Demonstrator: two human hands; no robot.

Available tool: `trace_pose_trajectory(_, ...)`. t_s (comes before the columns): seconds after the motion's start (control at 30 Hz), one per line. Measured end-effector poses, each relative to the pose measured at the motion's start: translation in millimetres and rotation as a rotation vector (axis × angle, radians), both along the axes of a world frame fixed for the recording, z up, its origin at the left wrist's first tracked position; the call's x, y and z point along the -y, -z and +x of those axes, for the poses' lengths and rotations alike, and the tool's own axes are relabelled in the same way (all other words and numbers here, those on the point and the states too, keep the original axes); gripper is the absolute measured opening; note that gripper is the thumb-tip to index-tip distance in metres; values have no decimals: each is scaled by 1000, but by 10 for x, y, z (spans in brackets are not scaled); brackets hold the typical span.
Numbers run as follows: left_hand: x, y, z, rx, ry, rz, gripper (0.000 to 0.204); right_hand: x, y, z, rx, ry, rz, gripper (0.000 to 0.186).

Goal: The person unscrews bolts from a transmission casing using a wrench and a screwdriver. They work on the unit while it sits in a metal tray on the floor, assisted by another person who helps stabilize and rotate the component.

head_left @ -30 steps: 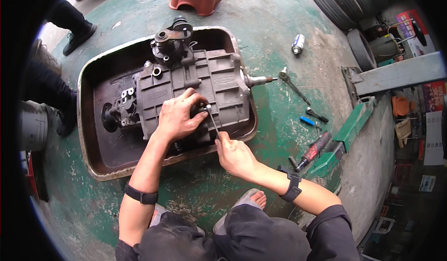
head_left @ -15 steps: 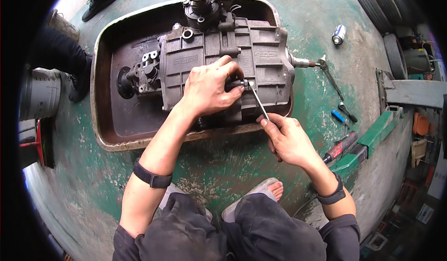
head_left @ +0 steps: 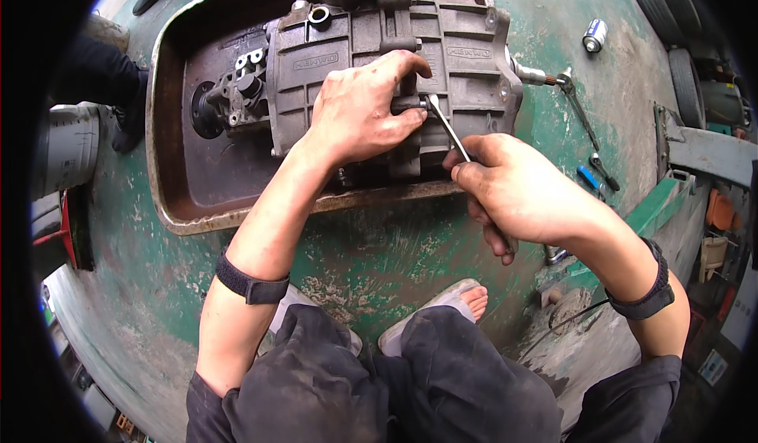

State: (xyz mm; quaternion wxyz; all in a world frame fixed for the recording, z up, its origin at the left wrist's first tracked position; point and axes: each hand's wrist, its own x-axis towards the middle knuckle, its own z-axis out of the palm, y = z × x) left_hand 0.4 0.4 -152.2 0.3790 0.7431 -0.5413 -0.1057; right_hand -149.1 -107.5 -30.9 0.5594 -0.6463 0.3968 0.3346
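Note:
A grey ribbed gearbox casing (head_left: 332,95) lies in a brown metal tray (head_left: 347,200). On the casing, my left hand (head_left: 359,107) has its thumb against a small dark bolt-like part (head_left: 409,105), with the index finger arched away from it. The left hand's other fingers are mostly hidden. My right hand (head_left: 517,186) is closed round a slim silver flat-blade screwdriver (head_left: 450,131), its grip covered by the fingers. The blade slants up and leftward, its tip beside the dark part.
To the right, a ratchet (head_left: 580,111) meets the splined shaft (head_left: 541,77); a blue-handled tool (head_left: 588,178) and a spray can (head_left: 594,35) lie nearby. A green lift arm (head_left: 659,210) crosses the floor. Another person's leg (head_left: 99,80) stands left, near a grey bucket (head_left: 75,147).
The gearbox and tray sit higher in view. My right hand has come up and rightward, now covering the red power tool. My left index finger has lifted away from the dark part.

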Motion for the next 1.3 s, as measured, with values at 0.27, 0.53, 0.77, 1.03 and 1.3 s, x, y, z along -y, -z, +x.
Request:
trace_pose_trajectory(0.27,-3,22,9,28,51,31,28,-348,787,-450,467,-134,-472,29)
trace_pose_trajectory(0.53,-32,41,32,3,42,15,27,-450,1065,-534,532,162,-516,25)
trace_pose_trajectory(0.77,-25,47,29,13,37,0,28,-201,362,-331,237,122,-168,28)
trace_pose_trajectory(1.03,-10,25,12,-8,29,76,28,61,-36,56,0,-87,-41,29)
trace_pose_trajectory(1.3,-14,39,21,27,34,16,25,-485,1263,-530,750,-652,-1168,34)
